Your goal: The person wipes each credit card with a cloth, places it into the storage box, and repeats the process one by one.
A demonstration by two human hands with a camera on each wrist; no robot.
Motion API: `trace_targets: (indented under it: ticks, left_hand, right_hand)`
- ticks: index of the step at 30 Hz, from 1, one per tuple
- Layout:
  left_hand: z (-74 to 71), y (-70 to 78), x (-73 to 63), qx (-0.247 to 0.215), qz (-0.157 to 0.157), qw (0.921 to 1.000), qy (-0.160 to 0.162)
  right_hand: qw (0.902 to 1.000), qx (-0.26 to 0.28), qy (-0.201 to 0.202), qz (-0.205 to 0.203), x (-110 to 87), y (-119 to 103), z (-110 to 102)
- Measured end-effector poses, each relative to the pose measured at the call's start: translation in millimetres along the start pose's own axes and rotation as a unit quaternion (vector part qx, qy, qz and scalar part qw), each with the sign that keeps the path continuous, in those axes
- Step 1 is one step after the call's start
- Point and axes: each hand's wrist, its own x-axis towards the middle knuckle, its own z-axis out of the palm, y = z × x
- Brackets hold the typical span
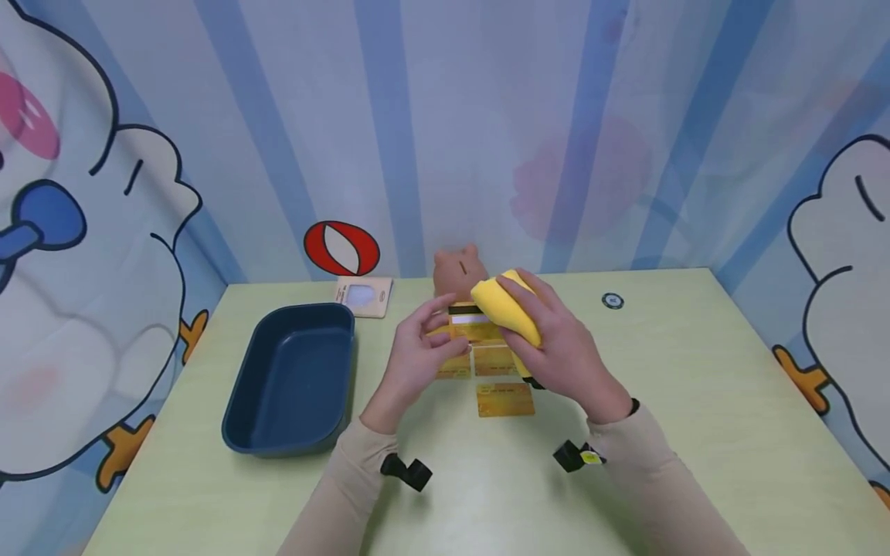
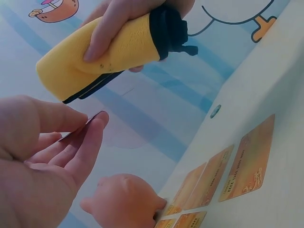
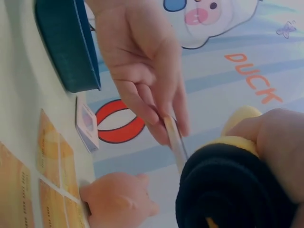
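Note:
My left hand (image 1: 412, 347) pinches a gold bank card (image 1: 476, 330) between thumb and fingers, its dark stripe and white strip facing the head camera. My right hand (image 1: 566, 347) grips a soft yellow bundle (image 1: 507, 310) with a black end, which looks rolled in the right wrist view; its exact kind is unclear. The bundle is close beside the held card, and the head view does not show whether they touch. Below both hands, several gold cards lie flat on the table, including a front card (image 1: 505, 400); my hands partly hide the others.
A pink piggy bank (image 1: 457, 272) stands at the back, behind the cards. To the left is a deep blue tray (image 1: 232, 401), with a flat pale packet (image 1: 378, 297) behind it. A dark round chip (image 1: 613, 301) lies at the back right. A printed curtain (image 1: 473, 139) closes off the far side.

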Motion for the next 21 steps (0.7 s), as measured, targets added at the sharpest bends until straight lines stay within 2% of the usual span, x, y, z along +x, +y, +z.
trace_targets:
  ticks: [5, 13, 21]
  left_hand:
    - [4.0, 0.9, -3.0, 0.012, 0.01, 0.9997, -0.017]
    - [8.0, 5.0, -7.0, 0.008, 0.019, 0.9998, -0.007]
    - [10.0, 7.7, -6.9, 0.006, 0.033, 0.9994, 0.006]
  right_hand:
    - [0.9983, -0.046, -0.012, -0.033, -1.6, -5, 8]
    - [0.9904, -0.115, -0.011, -0.076, -4.8, -10, 20]
    - [0.9822, -0.169, -0.003, -0.082, -6.6, -14, 26]
